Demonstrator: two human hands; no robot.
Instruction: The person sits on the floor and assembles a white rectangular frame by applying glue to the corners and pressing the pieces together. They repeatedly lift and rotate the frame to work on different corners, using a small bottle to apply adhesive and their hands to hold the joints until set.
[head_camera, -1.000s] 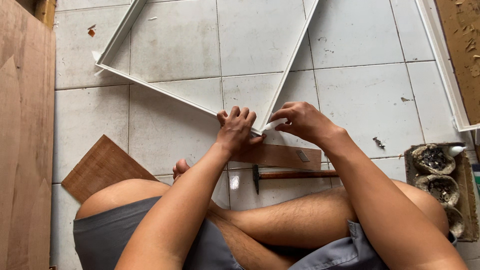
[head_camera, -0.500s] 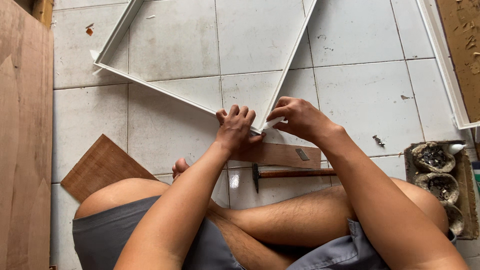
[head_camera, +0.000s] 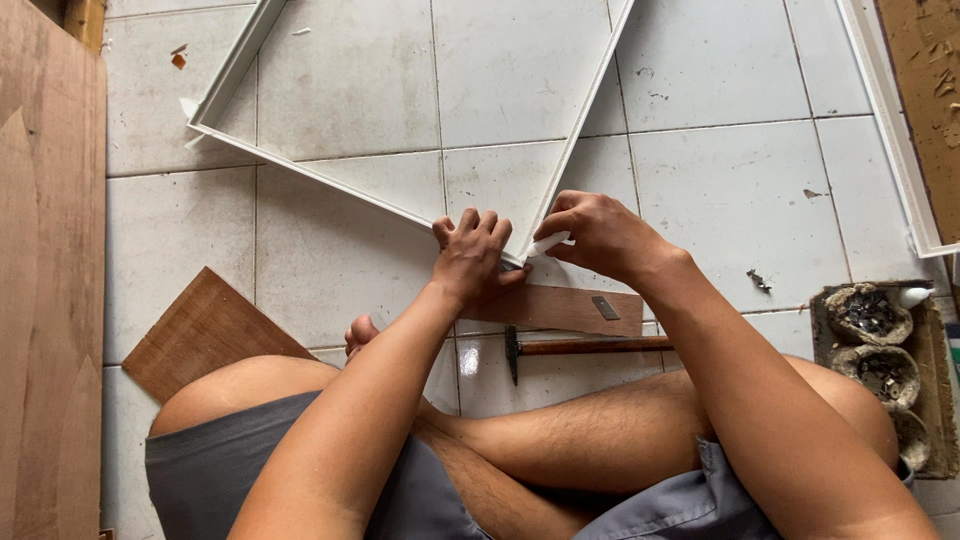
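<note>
A white frame (head_camera: 330, 180) lies flat on the pale tiled floor, its near corner pointing toward me. My left hand (head_camera: 470, 255) presses down on that corner, fingers curled over the frame's edge. My right hand (head_camera: 595, 232) grips the corner from the right, pinching a small white piece (head_camera: 548, 243) against it. Under the corner lies a brown wooden strip (head_camera: 560, 308) with a small grey metal bit (head_camera: 605, 307) on it. A hammer (head_camera: 580, 347) with a wooden handle rests on the floor just in front of my crossed legs.
A large brown board (head_camera: 50, 280) runs along the left. A smaller wooden offcut (head_camera: 205, 335) lies by my left knee. At the right stands a tray (head_camera: 925, 400) with round cups of small dark bits. Another white frame edge (head_camera: 885, 120) and a board lie at top right.
My right hand has shifted slightly on the frame corner. The frame and my left hand have stayed almost still.
</note>
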